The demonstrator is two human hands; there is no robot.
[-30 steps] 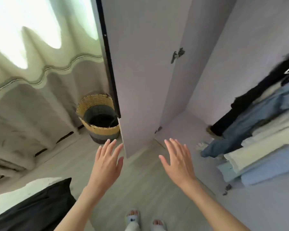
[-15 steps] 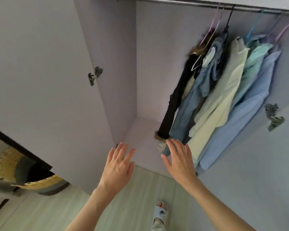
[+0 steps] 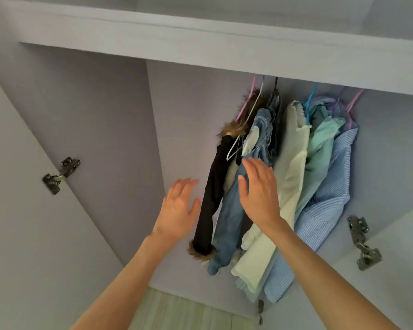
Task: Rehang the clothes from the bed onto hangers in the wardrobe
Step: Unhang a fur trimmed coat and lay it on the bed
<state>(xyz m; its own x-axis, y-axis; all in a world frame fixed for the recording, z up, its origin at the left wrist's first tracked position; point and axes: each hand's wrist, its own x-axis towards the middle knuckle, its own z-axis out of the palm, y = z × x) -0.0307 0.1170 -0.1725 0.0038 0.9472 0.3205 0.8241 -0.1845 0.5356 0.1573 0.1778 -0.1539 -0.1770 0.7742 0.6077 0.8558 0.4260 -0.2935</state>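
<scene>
Both hands are up with flat fingers, holding nothing: left hand (image 3: 179, 209) beside the black coat (image 3: 212, 194), right hand (image 3: 260, 195) before the jeans (image 3: 229, 225).

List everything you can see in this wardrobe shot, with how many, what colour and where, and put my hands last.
black garment with fur trim: one, black and brown, leftmost on the rail
denim garment: one, blue, right of the black one
cream garment: one, pale cream, middle of the row
mint garment: one, mint green, right of the cream one
striped shirt: one, blue and white, rightmost
empty hanger: one, white, bare, between the black and denim garments
other hanger hooks: pink, black, blue and lilac; count unclear
hinges: two, metal, one on each door
wardrobe: one, pale lilac, open
floor: pale wood, bottom edge
left hand: open, raised beside the black garment
right hand: open, in front of the denim garment
</scene>
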